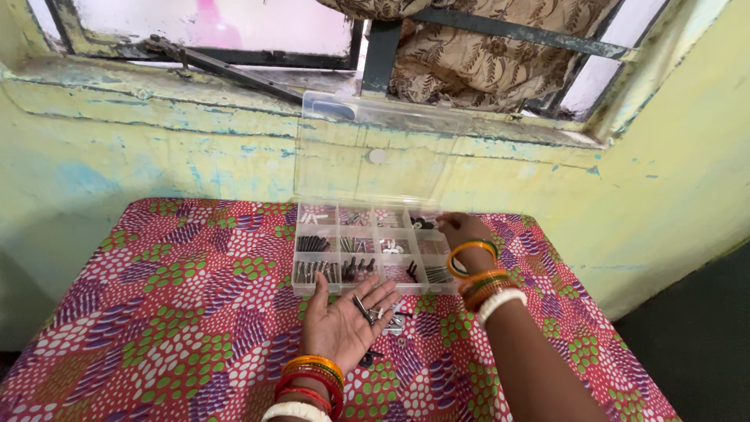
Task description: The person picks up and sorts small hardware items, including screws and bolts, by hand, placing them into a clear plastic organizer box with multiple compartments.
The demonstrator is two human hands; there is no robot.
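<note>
My left hand (341,320) lies palm up on the patterned cloth, just in front of a clear plastic organiser box (320,286), with a few small metal screws (366,309) resting on its fingers. My right hand (459,231) reaches into the far right compartments of the box, fingers curled over dark parts there; what it grips is hidden. The box's compartments hold dark and silver screws and small fittings. Its clear lid (367,148) stands upright against the wall. Several loose screws (395,322) lie on the cloth beside my left hand. Both wrists wear bangles.
The table is covered by a red, purple and green patterned cloth (172,312). A worn pale yellow wall (117,172) rises behind, with a window ledge (141,86) and a brown patterned curtain (476,55). The cloth's right edge drops to dark floor.
</note>
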